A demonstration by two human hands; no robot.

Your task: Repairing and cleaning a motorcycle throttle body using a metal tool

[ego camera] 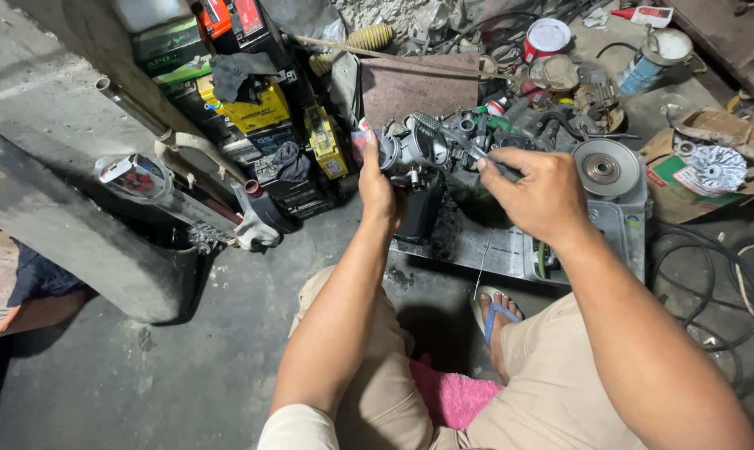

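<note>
Head view: my left hand grips the carburetor; my right hand pinches a screwdriver at it, work unfinished.

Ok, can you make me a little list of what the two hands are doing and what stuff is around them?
left hand: grips a small grey metal engine part, held up off the floor
right hand: holds a thin screwdriver, tip against the part
below: metal tray on concrete floor
right side: round metal pulley
left side: stacked batteries
foot: blue sandal
</note>
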